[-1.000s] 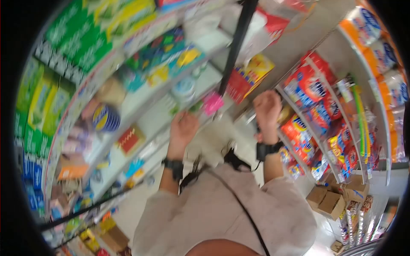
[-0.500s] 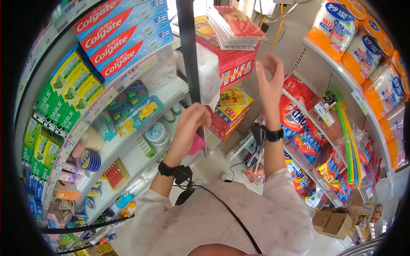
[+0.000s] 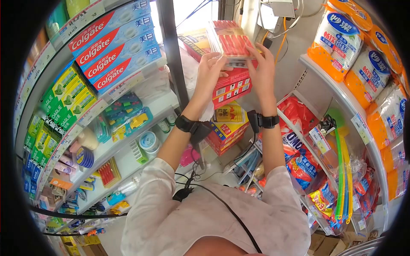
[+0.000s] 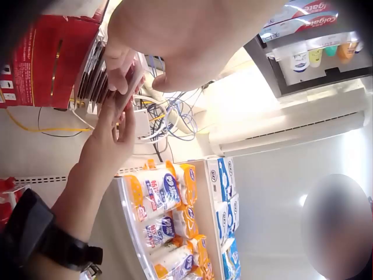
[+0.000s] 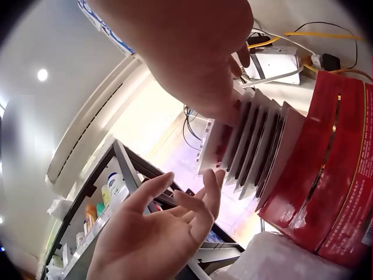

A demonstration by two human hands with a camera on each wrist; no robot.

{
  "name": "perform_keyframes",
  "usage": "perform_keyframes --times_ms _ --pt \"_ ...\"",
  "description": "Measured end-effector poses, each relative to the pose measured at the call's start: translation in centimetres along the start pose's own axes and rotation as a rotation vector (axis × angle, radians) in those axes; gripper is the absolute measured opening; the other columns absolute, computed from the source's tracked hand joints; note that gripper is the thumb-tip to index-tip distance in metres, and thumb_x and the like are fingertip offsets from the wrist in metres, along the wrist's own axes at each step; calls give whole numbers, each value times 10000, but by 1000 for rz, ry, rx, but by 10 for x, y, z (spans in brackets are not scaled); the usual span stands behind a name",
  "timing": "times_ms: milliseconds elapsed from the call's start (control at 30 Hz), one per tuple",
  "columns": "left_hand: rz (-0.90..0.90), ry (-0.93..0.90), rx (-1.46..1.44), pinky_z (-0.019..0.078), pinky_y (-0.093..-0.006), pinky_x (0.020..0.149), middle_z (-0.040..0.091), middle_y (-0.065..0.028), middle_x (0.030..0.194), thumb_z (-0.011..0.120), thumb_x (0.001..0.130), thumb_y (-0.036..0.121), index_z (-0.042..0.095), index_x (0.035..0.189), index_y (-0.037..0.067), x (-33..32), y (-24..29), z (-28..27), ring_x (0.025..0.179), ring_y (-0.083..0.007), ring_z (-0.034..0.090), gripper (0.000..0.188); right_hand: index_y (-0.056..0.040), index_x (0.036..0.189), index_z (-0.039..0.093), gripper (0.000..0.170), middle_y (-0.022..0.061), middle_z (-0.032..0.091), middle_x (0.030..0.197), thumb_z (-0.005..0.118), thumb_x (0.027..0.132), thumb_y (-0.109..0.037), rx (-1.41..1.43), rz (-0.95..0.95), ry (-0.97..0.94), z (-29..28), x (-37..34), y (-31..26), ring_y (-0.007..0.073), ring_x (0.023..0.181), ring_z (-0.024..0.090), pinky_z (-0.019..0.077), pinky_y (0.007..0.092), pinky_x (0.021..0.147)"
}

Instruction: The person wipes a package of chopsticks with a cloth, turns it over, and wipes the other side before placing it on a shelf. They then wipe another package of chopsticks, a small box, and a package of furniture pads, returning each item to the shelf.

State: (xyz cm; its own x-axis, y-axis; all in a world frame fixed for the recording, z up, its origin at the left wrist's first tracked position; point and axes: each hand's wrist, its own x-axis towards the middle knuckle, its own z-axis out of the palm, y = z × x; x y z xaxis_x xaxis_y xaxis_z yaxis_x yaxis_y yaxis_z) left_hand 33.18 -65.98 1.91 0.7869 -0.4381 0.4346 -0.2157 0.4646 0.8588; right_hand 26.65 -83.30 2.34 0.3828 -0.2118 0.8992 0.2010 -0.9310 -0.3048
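A stack of flat packs [image 3: 232, 45], with red stick-like items showing on top, lies on a red carton [image 3: 228, 87]. My right hand [image 3: 261, 72] is at the stack's near right corner. Its thumb and fingers pinch the edge of the top pack [image 4: 133, 81], seen tilted in the left wrist view. On the near left side is my left hand [image 3: 209, 74], fingers loosely bent and thumb apart from them. In the right wrist view its fingertips [image 5: 214, 178] come close to the packs' edges and hold nothing.
Toothpaste boxes [image 3: 113, 51] fill the left shelves beyond a dark upright post [image 3: 170, 47]. On the right are orange-and-white packs [image 3: 337, 42] and red detergent bags [image 3: 299, 115]. A yellow-and-red box [image 3: 228, 121] stands under the carton. Cables [image 3: 282, 36] hang by the wall.
Both hands have moved forward and up from lower shelf height to the stack. My right hand, earlier spread and holding nothing, now pinches the top pack. The head view has steadied.
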Motion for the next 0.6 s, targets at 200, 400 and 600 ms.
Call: perform_keyframes --times_ms 200,400,600 --pt "-100 -2 -84 505 -259 710 726 -170 904 663 1009 371 583 1068 35 12 6 1 797 -196 714 351 -111 1211 723 355 114 645 1272 719 868 -20 92 -19 56 -11 -11 -8 295 1153 618 519 396 978" --pt "-140 -30 75 463 -227 614 709 -125 828 692 985 401 619 950 64 12 16 -5 669 -149 669 347 -87 1209 718 346 127 641 1280 712 871 -13 103 -52 97 -12 -17 -9 298 1125 631 526 387 966" --pt "-111 -5 38 356 -217 538 561 27 708 733 965 332 674 990 43 11 21 -6 550 -63 468 296 -42 1253 668 347 175 587 1363 665 906 -30 188 24 104 -8 -15 -26 335 1241 597 473 419 1060"
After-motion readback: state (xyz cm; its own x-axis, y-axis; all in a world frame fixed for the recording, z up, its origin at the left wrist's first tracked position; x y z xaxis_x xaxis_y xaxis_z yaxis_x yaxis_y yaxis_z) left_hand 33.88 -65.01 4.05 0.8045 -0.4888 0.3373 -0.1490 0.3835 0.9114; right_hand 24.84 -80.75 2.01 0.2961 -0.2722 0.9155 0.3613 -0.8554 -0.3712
